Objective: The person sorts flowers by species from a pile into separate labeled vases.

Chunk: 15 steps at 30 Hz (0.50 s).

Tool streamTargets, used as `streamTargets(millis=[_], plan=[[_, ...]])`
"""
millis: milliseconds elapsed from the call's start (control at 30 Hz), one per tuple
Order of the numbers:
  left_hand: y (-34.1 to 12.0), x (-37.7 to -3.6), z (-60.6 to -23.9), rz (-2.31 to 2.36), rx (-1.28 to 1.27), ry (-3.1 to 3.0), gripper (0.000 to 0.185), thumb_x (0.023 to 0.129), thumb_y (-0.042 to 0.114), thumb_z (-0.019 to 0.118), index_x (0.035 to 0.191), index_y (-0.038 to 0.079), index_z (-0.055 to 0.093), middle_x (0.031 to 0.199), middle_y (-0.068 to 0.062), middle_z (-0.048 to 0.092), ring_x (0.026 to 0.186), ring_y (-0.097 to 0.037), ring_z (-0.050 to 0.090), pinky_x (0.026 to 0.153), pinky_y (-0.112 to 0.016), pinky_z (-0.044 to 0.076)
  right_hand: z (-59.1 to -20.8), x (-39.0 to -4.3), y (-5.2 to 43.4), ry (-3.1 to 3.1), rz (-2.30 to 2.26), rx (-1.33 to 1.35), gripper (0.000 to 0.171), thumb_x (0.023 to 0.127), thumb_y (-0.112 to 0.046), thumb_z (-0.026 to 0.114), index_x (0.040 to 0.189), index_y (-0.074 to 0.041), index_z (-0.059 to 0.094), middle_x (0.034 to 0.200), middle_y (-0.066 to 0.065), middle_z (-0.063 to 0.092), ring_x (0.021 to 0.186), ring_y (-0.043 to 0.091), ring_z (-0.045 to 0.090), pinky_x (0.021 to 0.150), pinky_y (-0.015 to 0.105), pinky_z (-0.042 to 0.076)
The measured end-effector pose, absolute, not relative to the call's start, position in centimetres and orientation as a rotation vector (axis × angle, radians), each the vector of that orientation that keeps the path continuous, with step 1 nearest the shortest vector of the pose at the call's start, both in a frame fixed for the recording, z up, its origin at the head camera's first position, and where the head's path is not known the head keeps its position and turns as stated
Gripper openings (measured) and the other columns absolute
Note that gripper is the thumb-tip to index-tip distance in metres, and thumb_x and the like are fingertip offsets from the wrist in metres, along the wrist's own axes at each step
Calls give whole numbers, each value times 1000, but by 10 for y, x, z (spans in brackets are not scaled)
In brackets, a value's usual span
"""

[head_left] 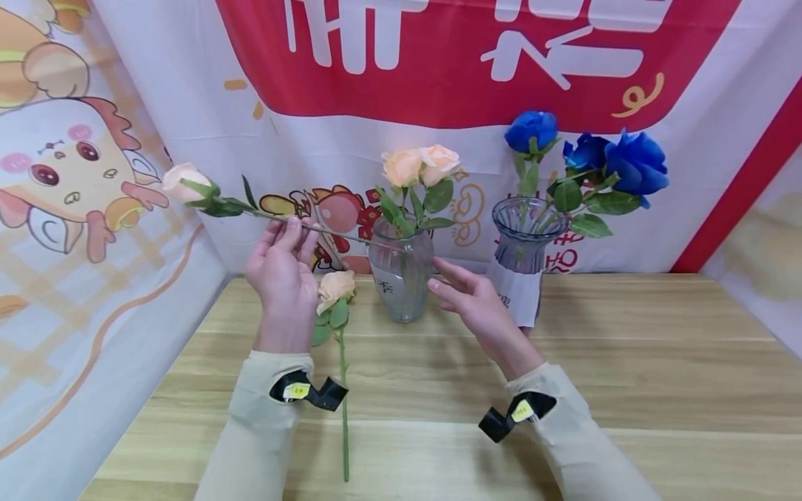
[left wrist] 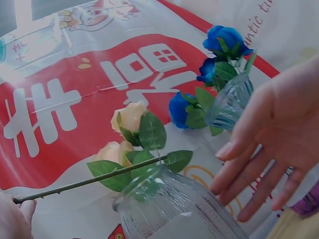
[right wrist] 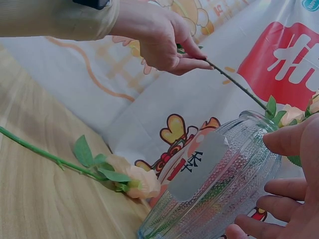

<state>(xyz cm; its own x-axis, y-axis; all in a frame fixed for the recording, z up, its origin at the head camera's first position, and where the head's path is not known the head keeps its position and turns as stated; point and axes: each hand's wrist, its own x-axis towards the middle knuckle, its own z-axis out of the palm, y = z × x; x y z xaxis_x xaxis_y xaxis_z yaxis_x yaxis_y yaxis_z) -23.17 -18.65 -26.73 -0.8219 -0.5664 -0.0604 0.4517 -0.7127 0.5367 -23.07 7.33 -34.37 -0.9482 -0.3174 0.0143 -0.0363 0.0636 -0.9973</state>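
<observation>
Left hand (head_left: 283, 268) pinches the thin green stem of a peach artificial rose (head_left: 185, 182), held nearly level with its cut end over the mouth of the ribbed clear glass vase (head_left: 401, 275); the right hand (head_left: 471, 300), fingers spread, sits at the vase's side, possibly just touching it. With no firm hold on the glass, a misaimed stem could snag the two peach roses (head_left: 421, 165) already inside, or tip the vase toward the peach rose lying on the wooden table (head_left: 626, 390).

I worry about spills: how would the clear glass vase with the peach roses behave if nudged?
The clear vase is ribbed glass, so probably fragile and fairly heavy. Its peach roses stand tall above the rim, so it may tip. The right hand hovers open beside it.
</observation>
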Motion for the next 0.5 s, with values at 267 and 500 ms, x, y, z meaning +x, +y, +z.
streamTargets(millis=[267, 500], plan=[[-187, -237, -263, -2389, 289, -568, 20, 92, -10, 73, 109, -2, 65, 109, -15, 70, 94, -26, 76, 90, -35, 65, -344, -231, 72, 2139, -1989, -363, 62, 107, -35, 63, 164, -18, 41, 173, -1, 36, 157, 25, 42, 124, 53, 43], [-178, -245, -270, -2259, 224, -702, 23, 93, -6, 75, 113, 1, 66, 115, -16, 67, 96, -25, 74, 94, -38, 65, -344, -231, 72, 2141, -1984, -343, 62, 107, -35, 63, 164, -19, 42, 173, -2, 37, 156, 25, 43, 123, 52, 44]])
